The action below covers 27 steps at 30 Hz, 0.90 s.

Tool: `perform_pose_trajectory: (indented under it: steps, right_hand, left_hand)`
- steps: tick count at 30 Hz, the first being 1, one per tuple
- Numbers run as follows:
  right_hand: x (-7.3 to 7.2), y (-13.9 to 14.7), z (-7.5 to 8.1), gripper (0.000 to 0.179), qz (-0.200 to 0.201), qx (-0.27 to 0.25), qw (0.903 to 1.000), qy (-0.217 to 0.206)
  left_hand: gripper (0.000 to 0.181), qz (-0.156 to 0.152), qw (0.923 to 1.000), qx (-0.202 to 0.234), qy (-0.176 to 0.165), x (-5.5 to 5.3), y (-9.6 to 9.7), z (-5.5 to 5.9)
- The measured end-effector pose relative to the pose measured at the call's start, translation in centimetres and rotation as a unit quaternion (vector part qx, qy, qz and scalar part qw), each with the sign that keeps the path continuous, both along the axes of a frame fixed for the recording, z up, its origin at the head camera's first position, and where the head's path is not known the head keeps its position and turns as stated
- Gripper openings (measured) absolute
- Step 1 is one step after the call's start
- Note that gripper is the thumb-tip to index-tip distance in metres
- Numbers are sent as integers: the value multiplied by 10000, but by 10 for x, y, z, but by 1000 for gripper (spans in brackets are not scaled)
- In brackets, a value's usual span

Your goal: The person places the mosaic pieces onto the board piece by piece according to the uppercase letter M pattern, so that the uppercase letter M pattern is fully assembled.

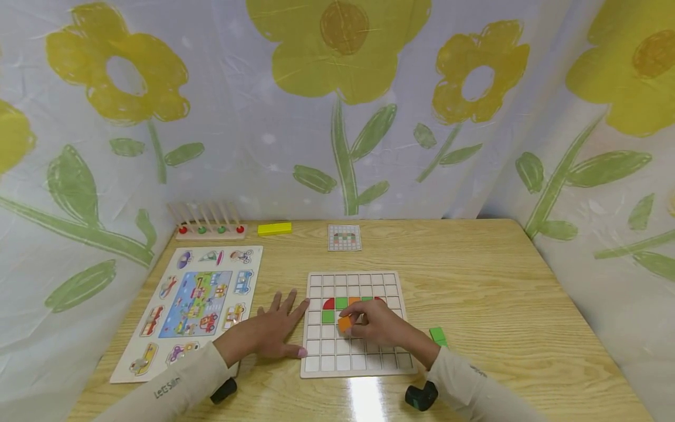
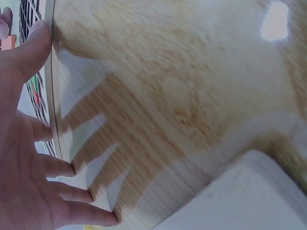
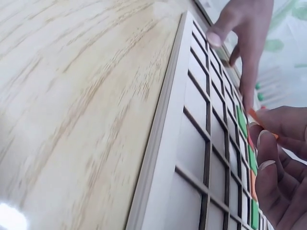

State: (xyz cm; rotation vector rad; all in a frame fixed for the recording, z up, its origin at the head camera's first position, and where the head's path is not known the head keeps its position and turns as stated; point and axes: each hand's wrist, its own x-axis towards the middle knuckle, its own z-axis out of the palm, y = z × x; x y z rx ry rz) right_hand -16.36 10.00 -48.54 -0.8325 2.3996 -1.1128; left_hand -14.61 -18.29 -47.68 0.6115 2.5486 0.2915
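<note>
In the head view a wooden grid board (image 1: 358,364) lies at the middle of the table. Red, green and orange pieces fill part of one row, with a green square (image 1: 328,317) in the row below. My right hand (image 1: 377,322) pinches an orange square tile (image 1: 345,324) over the cells beside that green square. In the right wrist view the thumb and fingers hold the orange tile (image 3: 254,115) at its edges. My left hand (image 1: 274,328) rests with fingers spread at the board's left edge, its thumb touching the frame.
Left of the board lies a picture puzzle (image 1: 195,305). Behind it stand a peg rack (image 1: 211,232) with beads and a yellow block (image 1: 274,228). A small pattern card (image 1: 345,238) lies beyond the board. Green tiles (image 1: 437,336) lie near the right forearm.
</note>
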Motion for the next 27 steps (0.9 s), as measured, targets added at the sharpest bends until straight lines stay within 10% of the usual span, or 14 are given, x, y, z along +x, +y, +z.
perform_pose_trajectory:
  steps: [27]
  right_hand:
    - [6, -32, -13, 25, -305, 123, 9992, -230]
  left_hand:
    - [106, -66, 10000, 12, 22, -2, -1, -3]
